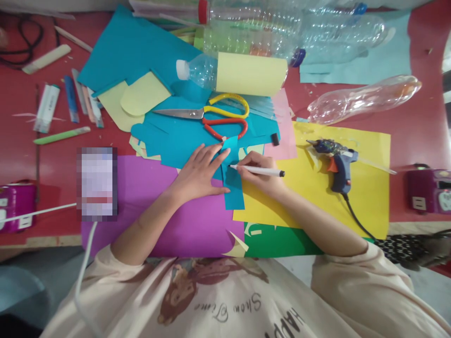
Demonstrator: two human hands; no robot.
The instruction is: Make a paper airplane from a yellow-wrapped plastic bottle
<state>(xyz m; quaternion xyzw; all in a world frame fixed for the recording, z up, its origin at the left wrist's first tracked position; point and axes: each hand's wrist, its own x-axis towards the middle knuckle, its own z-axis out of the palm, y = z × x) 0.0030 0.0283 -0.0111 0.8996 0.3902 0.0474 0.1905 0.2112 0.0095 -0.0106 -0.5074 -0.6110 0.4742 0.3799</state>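
A narrow strip of blue paper (235,197) lies over purple paper (148,206) and yellow paper (292,202). My left hand (199,171) rests flat with its fingers spread, pressing on the strip's left side. In my right hand (262,176) a white marker (260,171) is pinched, its dark tip at the strip's surface. Just beyond my hands lie scissors (211,115) with one yellow and one red handle, blades pointing left. A small black cap (275,139) sits to their right, on the edge of the blue paper.
A glue gun (338,164) with a cord lies at right. Clear plastic bottles (246,28) fill the back, one bottle wrapped in pale yellow paper (252,72). At left are a blurred phone (97,183) with a cable, several markers (70,98) and a utility knife (45,58).
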